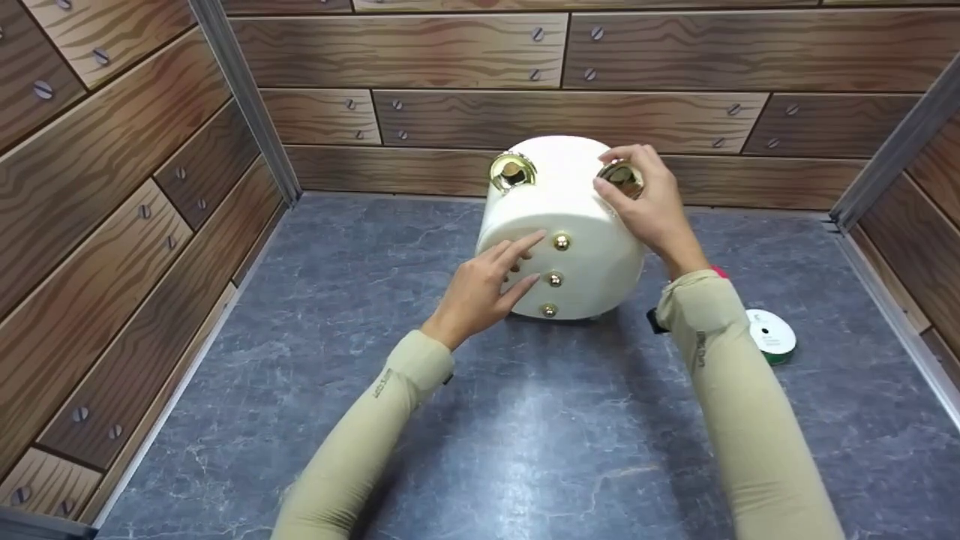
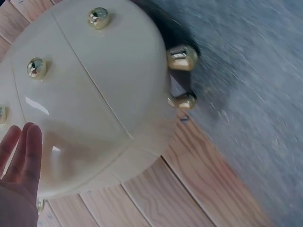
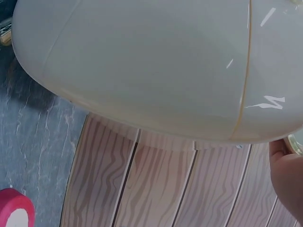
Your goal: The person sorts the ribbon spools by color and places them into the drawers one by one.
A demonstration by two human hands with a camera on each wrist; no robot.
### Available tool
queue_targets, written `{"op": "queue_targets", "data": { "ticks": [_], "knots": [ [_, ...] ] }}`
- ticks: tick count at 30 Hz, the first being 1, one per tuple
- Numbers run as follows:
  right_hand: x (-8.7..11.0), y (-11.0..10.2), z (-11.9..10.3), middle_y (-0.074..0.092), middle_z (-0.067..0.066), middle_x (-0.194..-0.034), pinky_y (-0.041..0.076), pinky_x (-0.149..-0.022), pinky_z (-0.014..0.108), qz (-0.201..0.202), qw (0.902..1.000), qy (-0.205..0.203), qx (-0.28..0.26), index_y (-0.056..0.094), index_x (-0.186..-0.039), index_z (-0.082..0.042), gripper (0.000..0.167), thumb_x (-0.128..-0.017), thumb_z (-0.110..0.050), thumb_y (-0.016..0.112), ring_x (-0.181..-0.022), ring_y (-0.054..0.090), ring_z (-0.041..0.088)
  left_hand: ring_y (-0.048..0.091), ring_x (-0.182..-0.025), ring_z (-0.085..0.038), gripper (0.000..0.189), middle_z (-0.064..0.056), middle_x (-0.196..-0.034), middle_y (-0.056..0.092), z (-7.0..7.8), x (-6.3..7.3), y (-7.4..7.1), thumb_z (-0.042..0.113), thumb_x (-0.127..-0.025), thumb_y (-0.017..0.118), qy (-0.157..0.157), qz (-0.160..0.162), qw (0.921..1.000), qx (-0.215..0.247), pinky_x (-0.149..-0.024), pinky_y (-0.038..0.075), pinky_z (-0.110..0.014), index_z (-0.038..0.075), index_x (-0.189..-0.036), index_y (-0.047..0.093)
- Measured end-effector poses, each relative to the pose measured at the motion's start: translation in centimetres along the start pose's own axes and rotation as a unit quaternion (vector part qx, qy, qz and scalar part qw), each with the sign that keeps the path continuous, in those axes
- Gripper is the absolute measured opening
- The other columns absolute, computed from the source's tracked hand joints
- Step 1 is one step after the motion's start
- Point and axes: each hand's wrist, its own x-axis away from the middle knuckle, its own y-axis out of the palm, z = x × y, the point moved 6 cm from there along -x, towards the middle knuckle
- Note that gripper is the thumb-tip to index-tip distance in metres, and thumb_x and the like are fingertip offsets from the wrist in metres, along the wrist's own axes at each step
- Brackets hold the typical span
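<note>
A glossy white rounded case (image 1: 566, 195) stands near the back wall, with gold round knobs (image 1: 555, 279) down its front face. Two flared gold fittings sit on its top, the left one (image 1: 513, 172) uncovered. My right hand (image 1: 651, 196) grips the right gold fitting (image 1: 622, 178) between thumb and fingers; in the right wrist view its thumb (image 3: 286, 175) shows at the case's edge. My left hand (image 1: 484, 289) has its fingers extended at the front face, left of the knobs. Gold feet (image 2: 182, 57) show under the case in the left wrist view.
A ribbon spool (image 1: 772, 335) with a white label and green edge lies on the dark marbled floor (image 1: 337, 315), right of my right forearm. A pink roll (image 3: 16, 208) lies nearby. Wood-plank-patterned walls (image 1: 465, 52) with metal corner posts enclose the back and sides.
</note>
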Motion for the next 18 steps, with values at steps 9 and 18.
{"op": "queue_targets", "data": {
  "ticks": [9,18],
  "knots": [
    [0.8,0.0,-2.1,0.052,-0.008,-0.109,0.049,-0.076,0.022,-0.012,0.9983,0.012,-0.055,0.061,-0.125,0.005,0.037,-0.091,-0.005,0.073,-0.089,0.055,0.010,0.070,-0.089,-0.016,0.047,-0.006,-0.109,0.071,0.2,-1.4,1.1,0.024,-0.102,0.068,-0.027,0.022,0.9945,0.099,-0.078,0.062,-0.025,0.015,-0.147,0.055],
    [1.1,-0.1,-2.6,0.057,0.021,-0.115,0.052,-0.082,0.025,-0.012,0.9939,0.021,-0.108,0.059,-0.124,0.008,0.041,-0.087,-0.001,0.073,-0.093,0.059,0.011,0.072,-0.090,-0.014,0.042,-0.007,-0.108,0.071,0.1,-2.0,2.0,0.021,-0.100,0.071,-0.059,0.021,0.9800,0.189,-0.081,0.061,-0.021,0.014,-0.140,0.061]
  ]
}}
